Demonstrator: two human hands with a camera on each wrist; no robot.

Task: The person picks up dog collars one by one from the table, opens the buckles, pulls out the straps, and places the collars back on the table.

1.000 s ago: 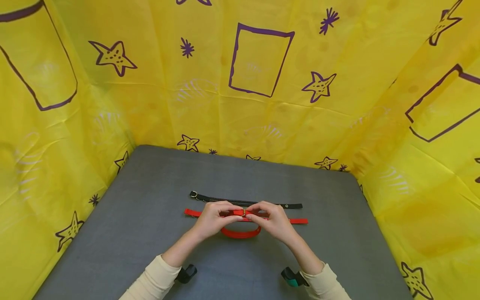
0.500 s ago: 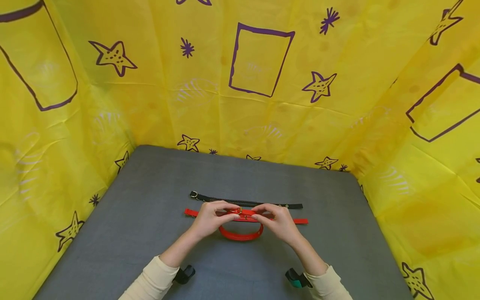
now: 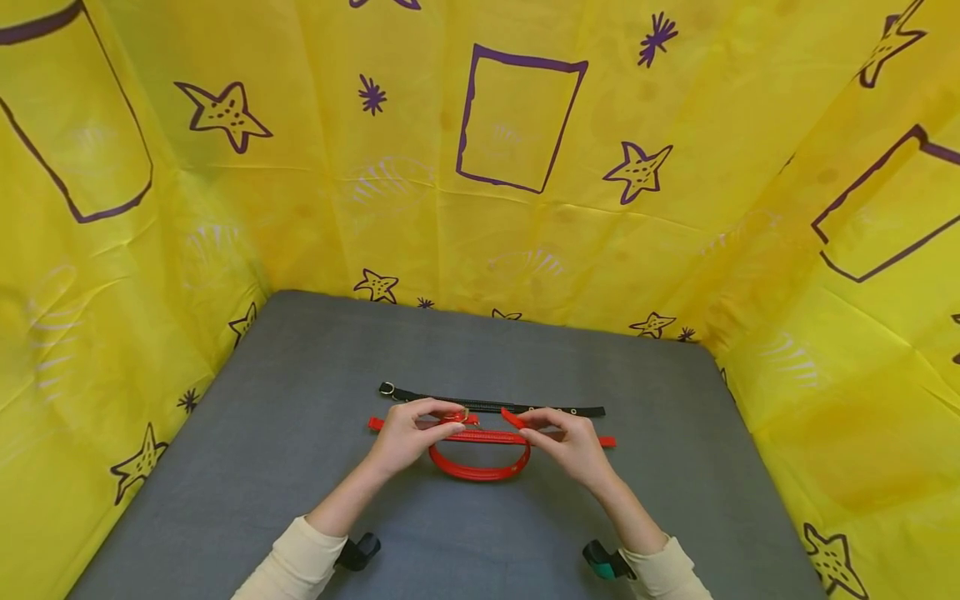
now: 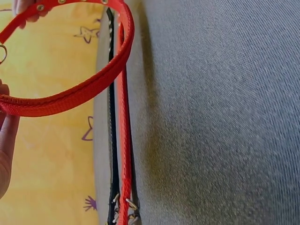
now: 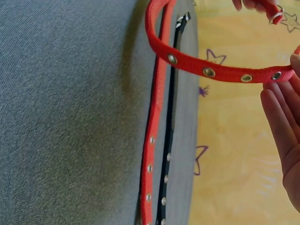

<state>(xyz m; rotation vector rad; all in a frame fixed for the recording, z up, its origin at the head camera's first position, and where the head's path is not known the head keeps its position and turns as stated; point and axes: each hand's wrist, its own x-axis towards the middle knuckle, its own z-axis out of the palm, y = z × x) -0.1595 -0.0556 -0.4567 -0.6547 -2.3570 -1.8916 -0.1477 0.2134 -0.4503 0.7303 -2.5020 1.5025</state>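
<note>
A red collar (image 3: 480,474) with metal eyelets hangs as an open loop between the two hands. My left hand (image 3: 401,435) pinches its buckle end, where the gold buckle (image 3: 464,415) stands out past the fingertips. The strap's free end (image 3: 512,418) is pinched between thumb and fingers of my right hand (image 3: 567,443). The two ends are apart. In the right wrist view, the held strap's eyelets (image 5: 209,72) face the camera. Beneath the hands a second red collar (image 3: 487,437) lies stretched out on the grey surface, partly hidden by them.
Behind the red collar, a black collar (image 3: 435,401) with a ring and eyelets lies straight and roughly parallel. The grey tabletop (image 3: 480,350) is enclosed at the back and sides by yellow cloth (image 3: 420,225) with purple drawings.
My hands have moved apart, the left to the left and the right to the right. The collar's free end has come away from the buckle, and the loop now has a gap.
</note>
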